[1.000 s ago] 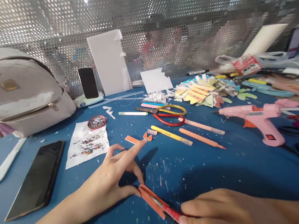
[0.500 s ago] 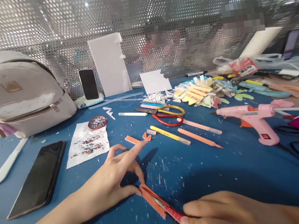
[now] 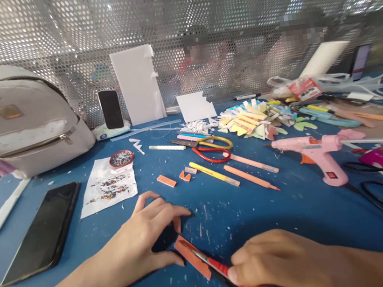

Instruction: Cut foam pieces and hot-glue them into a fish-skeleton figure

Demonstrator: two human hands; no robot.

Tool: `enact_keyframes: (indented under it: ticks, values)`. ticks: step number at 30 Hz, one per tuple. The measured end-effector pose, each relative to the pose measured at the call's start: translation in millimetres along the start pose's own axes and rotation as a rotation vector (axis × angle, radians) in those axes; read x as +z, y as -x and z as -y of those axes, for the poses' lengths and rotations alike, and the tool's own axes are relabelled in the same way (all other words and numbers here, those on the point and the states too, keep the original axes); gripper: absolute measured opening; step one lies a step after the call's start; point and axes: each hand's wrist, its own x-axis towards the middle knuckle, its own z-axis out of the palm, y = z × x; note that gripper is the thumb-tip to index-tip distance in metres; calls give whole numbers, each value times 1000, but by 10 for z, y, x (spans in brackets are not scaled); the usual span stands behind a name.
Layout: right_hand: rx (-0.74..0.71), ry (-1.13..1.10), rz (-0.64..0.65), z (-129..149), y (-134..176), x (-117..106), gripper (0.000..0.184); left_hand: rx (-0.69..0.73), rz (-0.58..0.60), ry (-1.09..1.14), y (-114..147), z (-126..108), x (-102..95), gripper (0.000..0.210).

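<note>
My left hand (image 3: 154,235) is spread beside an orange strip (image 3: 196,261), thumb and fingers apart. The thumb tip is close to the strip's left edge; whether it touches I cannot tell. My right hand (image 3: 281,263) is wrapped round a red-handled tool (image 3: 217,267) with a slim pointed metal end lying along the strip. Its exact kind is not clear, as the fingers cover the rear part. Past my left hand lie a short orange piece (image 3: 167,180) and a small notched orange piece (image 3: 185,176).
Scissors (image 3: 214,152), a yellow marker (image 3: 213,173) and an orange marker (image 3: 248,177) lie ahead. A pink glue gun (image 3: 319,150) with a black cable is at right. A phone (image 3: 44,233), a paper of beads (image 3: 95,189) and a backpack (image 3: 26,118) stand left. Paper scraps (image 3: 252,119) are piled behind.
My left fingers have let go of the far end of the orange strip and opened. The index finger has come down toward the table. The tool stays on the strip.
</note>
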Motion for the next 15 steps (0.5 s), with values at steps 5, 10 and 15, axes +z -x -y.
enact_keyframes:
  ticks: [5, 10, 15]
  values:
    - [-135, -101, 25, -210, -111, -99, 14, 1, -27, -3, -53, -67, 48, 28]
    - [-66, -120, 56, -285, -149, -25, 36, -43, -107, 22, -25, -89, 104, 22]
    - [-73, -159, 44, -307, -121, 94, 31, -66, -120, 37, -8, -92, 130, 22]
